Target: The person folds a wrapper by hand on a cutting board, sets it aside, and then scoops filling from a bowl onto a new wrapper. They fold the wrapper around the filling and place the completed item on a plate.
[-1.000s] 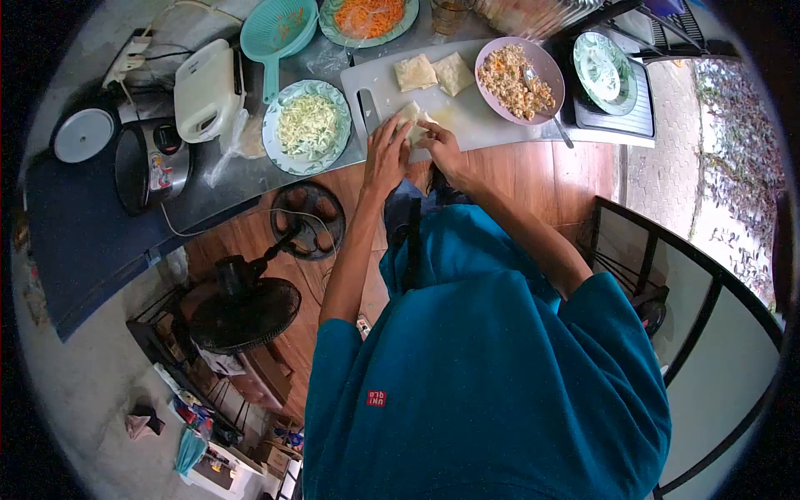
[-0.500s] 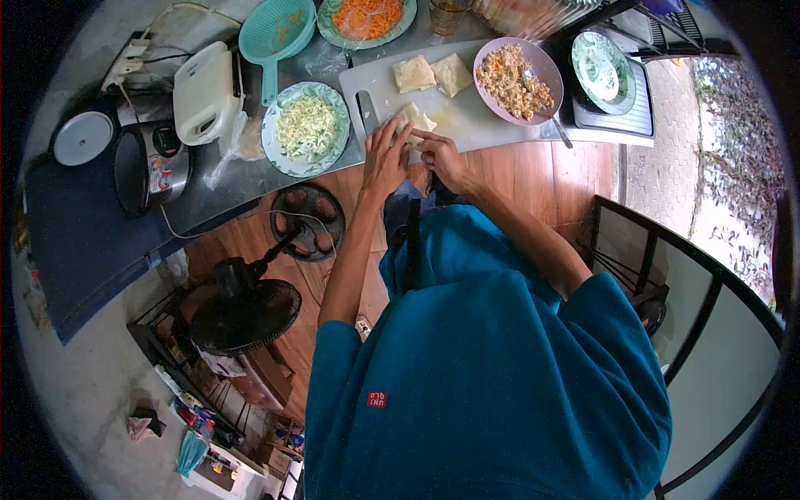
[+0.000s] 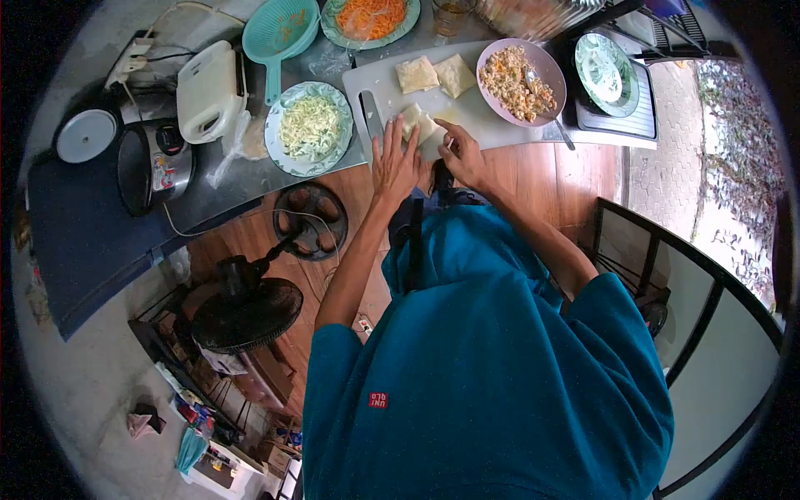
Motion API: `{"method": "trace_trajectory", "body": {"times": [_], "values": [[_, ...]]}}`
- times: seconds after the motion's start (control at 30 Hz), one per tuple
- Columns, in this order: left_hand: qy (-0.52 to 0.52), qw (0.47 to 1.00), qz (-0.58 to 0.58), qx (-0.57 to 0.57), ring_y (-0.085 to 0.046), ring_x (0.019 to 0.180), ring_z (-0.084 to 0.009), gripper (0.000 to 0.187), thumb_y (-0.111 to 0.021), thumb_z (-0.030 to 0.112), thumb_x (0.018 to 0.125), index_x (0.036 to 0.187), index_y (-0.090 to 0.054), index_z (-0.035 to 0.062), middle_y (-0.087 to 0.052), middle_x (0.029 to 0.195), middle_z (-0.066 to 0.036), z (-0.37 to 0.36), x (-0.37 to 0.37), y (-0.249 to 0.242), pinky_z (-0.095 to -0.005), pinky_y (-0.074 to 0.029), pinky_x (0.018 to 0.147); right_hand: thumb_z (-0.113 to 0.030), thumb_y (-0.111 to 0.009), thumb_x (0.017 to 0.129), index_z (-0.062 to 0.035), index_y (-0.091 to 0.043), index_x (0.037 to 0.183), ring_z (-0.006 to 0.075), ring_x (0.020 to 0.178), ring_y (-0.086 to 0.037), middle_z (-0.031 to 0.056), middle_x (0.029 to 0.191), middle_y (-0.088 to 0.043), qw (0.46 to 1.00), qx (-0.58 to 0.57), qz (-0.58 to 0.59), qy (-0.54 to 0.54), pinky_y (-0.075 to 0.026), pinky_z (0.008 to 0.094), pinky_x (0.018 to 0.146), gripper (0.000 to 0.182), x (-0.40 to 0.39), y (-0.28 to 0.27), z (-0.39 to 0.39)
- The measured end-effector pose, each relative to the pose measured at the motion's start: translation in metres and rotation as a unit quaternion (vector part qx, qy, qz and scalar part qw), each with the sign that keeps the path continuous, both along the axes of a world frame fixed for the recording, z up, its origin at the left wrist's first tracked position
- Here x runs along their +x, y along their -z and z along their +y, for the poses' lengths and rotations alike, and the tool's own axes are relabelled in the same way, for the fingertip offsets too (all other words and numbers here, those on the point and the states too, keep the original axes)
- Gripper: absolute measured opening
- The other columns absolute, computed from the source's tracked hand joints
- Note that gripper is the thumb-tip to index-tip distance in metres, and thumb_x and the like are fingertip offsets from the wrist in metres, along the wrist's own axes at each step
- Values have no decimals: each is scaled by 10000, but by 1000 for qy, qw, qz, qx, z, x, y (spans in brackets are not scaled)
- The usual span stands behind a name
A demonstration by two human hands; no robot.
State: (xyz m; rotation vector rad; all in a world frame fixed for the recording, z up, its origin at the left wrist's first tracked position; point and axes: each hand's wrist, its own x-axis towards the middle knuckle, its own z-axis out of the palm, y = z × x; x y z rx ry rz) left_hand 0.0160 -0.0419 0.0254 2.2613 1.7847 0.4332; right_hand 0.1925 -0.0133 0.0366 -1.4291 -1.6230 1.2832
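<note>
On the white cutting board (image 3: 379, 87) lies a pale folded wrapper parcel (image 3: 419, 123) close to the board's front edge. My left hand (image 3: 395, 165) is at the parcel's lower left, fingers stretched out and apart, the tips touching or just beside it. My right hand (image 3: 462, 158) is at its right side, with the index finger reaching to the parcel's corner and the other fingers curled in; a small pale spot shows at the fingertips, too small to name. Two finished-looking square parcels (image 3: 436, 75) rest farther back. A pink bowl (image 3: 492, 98) of chopped filling with a spoon sits on the board's right.
Left of the board stands a plate (image 3: 273, 143) of shredded cabbage. Behind it are a green strainer (image 3: 265, 48), a plate of grated carrot (image 3: 367, 18) and a white sandwich maker (image 3: 207, 92). A patterned plate (image 3: 606, 73) lies at right. A black fan (image 3: 246, 312) stands on the floor.
My right hand has moved slightly right and down, away from my left hand. The left fingers have spread apart, and more of the parcel shows between the hands.
</note>
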Motion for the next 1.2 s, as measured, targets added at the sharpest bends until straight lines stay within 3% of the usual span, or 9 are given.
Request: {"method": "trace_trajectory", "body": {"times": [0.17,0.23,0.27,0.33,0.57,0.63,0.73,0.9,1.2], "values": [[25,999,6,-28,-261,1406,-333,611,-563,149,866,1454,-408,207,-240,1547,-147,-11,-1,-6,-550,-194,1107,-48,-578,817,-85,-553,1305,175,641,-510,82,840,-525,997,41,-60,5,-456,311,643,490,0,-13,11],[25,999,-4,-28,-263,1406,-330,623,-569,139,854,1453,-412,212,-248,1542,-149,-13,-2,-5,-550,-195,1107,-71,-576,821,-91,-535,1312,292,728,-552,138,927,-542,996,53,-72,-13,-478,392,710,493,-1,-11,18],[23,999,-11,-26,-266,1403,-332,624,-577,139,847,1447,-421,216,-257,1534,-151,-13,-3,-4,-546,-198,1107,-71,-576,821,-91,-535,1312,292,728,-552,138,927,-542,996,53,-72,-12,-478,392,710,493,-3,-10,22],[22,999,-17,-26,-269,1401,-333,626,-584,140,840,1441,-430,220,-267,1527,-154,-15,-4,-2,-543,-201,1107,-73,-588,819,-105,-539,1315,295,791,-551,147,1004,-550,973,200,-106,-41,-467,407,759,500,-6,-8,26],[14,998,-62,13,-333,1364,-323,570,-576,140,851,1398,-431,77,-358,1481,-155,-13,-9,3,-508,-210,1102,-95,-592,811,-157,-535,1338,288,1035,-492,128,1185,-511,942,233,-209,-124,-383,406,870,534,-14,-15,35],[7,996,-84,24,-341,1360,-319,567,-568,135,859,1399,-416,53,-368,1478,-150,-11,-10,3,-502,-208,1103,-122,-584,820,-173,-539,1334,295,1084,-465,128,1248,-487,908,295,-268,-129,-362,408,877,518,-16,-10,38],[-32,993,-105,35,-332,1374,-298,587,-559,133,869,1423,-384,51,-362,1492,-128,-4,-11,3,-494,-203,1106,-141,-585,822,-179,-547,1323,302,1094,-468,135,1283,-475,898,304,-285,-142,-361,421,882,503,-17,-6,40],[7,999,-38,-13,-287,1414,-255,601,-543,126,873,1443,-368,53,-354,1512,-95,-4,-11,8,-495,-172,1121,-157,-560,845,-185,-556,1309,303,1136,-465,144,1339,-450,881,319,-309,-162,-368,419,895,465,-14,-5,33],[15,999,-28,-17,-242,1433,-248,549,-531,109,866,1403,-432,47,-294,1549,-73,-8,-10,15,-509,-162,1121,-193,-562,868,-214,-547,1335,323,1231,-415,143,1453,-347,866,299,-361,-176,-334,462,980,468,-11,3,23]]}}
